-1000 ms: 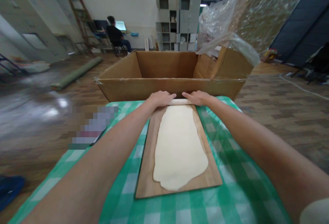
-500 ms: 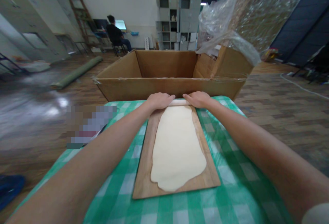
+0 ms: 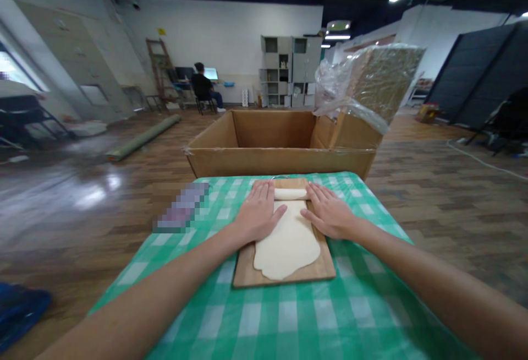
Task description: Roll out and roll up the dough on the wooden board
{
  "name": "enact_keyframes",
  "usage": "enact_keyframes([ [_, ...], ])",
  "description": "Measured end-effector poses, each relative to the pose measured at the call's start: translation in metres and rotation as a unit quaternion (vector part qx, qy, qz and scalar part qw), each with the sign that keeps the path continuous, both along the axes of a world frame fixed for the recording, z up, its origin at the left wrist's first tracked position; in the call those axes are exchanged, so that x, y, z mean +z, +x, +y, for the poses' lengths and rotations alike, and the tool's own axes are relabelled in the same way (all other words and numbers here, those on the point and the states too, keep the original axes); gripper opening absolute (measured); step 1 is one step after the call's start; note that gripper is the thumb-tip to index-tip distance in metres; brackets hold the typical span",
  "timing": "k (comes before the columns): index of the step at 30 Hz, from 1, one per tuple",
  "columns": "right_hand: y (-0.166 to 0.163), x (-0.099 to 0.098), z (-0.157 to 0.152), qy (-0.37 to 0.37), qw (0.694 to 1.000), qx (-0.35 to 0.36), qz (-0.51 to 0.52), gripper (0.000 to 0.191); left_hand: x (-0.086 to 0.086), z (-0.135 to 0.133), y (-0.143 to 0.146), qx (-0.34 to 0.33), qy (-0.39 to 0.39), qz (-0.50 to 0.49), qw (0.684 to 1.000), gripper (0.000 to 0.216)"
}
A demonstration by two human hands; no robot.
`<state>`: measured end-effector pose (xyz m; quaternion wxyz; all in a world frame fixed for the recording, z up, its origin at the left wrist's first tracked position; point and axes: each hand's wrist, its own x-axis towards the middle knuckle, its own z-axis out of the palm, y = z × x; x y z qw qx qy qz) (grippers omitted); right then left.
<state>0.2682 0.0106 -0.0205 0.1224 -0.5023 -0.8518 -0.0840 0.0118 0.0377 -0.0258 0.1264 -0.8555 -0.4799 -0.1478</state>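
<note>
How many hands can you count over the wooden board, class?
2: the left hand at the left end of the pale roll, and the right hand at its right end.

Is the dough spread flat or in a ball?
Spread flat: the dough lies as a sheet on the board, a pale roll at its far end.

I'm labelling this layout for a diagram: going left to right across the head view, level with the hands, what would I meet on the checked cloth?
Pixelated item → left hand → pale roll → right hand.
</note>
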Motion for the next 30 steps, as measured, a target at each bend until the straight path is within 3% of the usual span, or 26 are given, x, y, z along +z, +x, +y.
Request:
enact_keyframes([
  [5,-0.002,0.001,-0.005,-0.012,1.000,-0.009,0.012,0.091,0.002,-0.001,-0.003,-0.005,-0.030,-0.009,1.000,0.084],
  [14,-0.005,0.012,0.075,-0.100,0.993,-0.050,0.033,0.083,0.014,0.059,0.006,-0.005,-0.092,-0.015,0.996,0.091],
  [19,-0.007,0.011,0.093,-0.099,0.992,-0.071,0.039,0.082,0.009,0.069,0.005,-0.021,-0.082,-0.011,0.996,0.088],
  [25,-0.006,0.006,0.074,-0.069,0.997,-0.042,0.019,0.072,0.009,0.054,0.001,-0.024,-0.078,0.003,0.997,0.085],
  [30,-0.004,0.000,0.020,-0.009,1.000,-0.013,0.000,0.075,0.009,0.004,-0.003,-0.028,-0.044,-0.004,0.999,0.082],
])
